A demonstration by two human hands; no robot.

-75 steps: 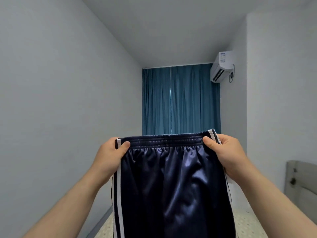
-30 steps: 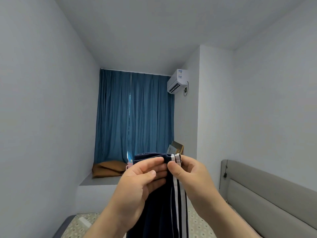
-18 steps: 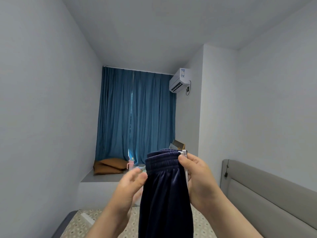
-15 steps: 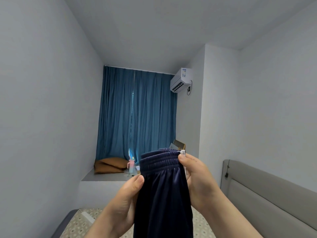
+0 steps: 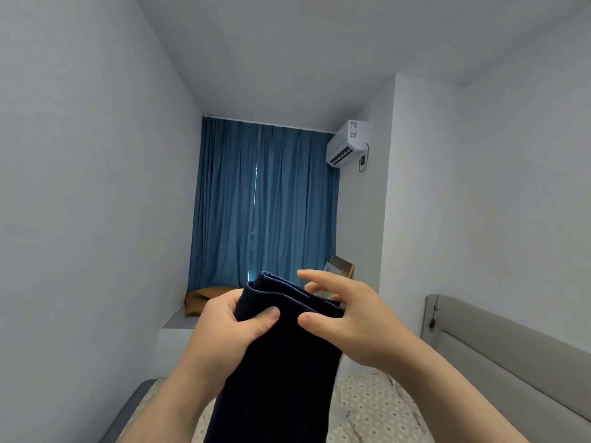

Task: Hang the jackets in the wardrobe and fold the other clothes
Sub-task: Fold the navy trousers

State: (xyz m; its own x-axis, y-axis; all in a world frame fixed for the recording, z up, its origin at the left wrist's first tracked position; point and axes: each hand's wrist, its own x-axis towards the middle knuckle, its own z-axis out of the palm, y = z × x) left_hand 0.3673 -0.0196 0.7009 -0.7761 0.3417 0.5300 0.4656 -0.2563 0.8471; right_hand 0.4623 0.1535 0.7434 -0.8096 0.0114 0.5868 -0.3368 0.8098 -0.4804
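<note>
Gripping navy pants (image 5: 281, 378) in left hand (image 5: 224, 334), right hand (image 5: 351, 324) splayed

The long dark navy garment (image 5: 281, 372) is soft matt cloth, finely ribbed along its waistband. The pleated blue curtain (image 5: 265, 203) is heavy matt fabric. The white box-shaped air conditioner (image 5: 347, 143) looks smooth plastic. The grey padded headboard (image 5: 511, 356) is matt upholstery; the dotted bedsheet (image 5: 367, 410) is cloth.
</note>
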